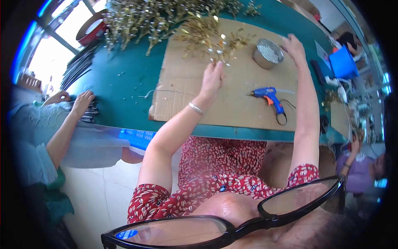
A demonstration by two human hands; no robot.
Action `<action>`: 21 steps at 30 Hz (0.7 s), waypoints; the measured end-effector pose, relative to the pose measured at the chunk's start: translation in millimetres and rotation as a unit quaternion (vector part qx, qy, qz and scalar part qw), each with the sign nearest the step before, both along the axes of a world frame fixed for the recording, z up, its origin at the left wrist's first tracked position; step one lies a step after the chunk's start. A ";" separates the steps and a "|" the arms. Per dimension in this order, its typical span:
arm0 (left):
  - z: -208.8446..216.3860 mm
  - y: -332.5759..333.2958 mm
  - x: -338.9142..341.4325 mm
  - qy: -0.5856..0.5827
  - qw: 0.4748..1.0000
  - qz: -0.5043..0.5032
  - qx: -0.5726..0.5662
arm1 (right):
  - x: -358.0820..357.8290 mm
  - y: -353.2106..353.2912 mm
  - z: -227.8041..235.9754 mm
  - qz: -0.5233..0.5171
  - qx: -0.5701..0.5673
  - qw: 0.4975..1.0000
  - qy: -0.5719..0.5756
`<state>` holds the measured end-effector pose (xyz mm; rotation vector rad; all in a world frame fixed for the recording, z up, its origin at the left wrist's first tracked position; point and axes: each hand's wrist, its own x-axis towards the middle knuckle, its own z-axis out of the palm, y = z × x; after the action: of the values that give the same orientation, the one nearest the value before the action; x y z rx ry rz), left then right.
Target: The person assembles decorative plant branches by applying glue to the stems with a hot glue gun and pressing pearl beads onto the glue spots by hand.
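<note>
My left hand (213, 79) is closed around the lower end of a gold artificial spray (211, 39). Thin gold leaves and shiny silver beads spread out from it beyond my fingers. To the right, my right hand (295, 49) hovers just past an open tin (262, 57) full of small silver beads. Its fingers are drawn together, and whatever they may pinch is too small to make out. A blue glue gun (265, 92) with an orange trigger lies between my forearms on the cardboard sheet (182, 103).
More gold beaded sprays (143, 18) are heaped at the far left of the green table (124, 93). Bundled dark sticks (78, 66) lie near a co-worker's hands (83, 103) at left. A blue bin (343, 63) stands far right; a red round container (92, 31) is far left.
</note>
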<state>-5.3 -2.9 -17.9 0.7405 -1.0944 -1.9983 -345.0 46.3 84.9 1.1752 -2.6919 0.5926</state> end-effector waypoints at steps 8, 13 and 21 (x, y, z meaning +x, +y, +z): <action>3.4 -8.6 5.2 0.033 0.999 -0.021 0.010 | 27.8 37.3 -1.6 0.192 -0.013 0.971 -0.139; -8.2 -11.0 5.4 0.047 0.998 -0.033 -0.027 | 37.0 69.0 -29.4 0.224 -0.002 0.974 0.007; 8.6 2.5 8.3 0.047 0.993 -0.060 -0.094 | 106.0 175.4 -64.0 0.090 0.035 0.914 -0.395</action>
<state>2.9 -0.4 -9.2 0.4880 -1.2766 -1.9746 -239.0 221.7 20.9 1.4512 -3.2763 1.2386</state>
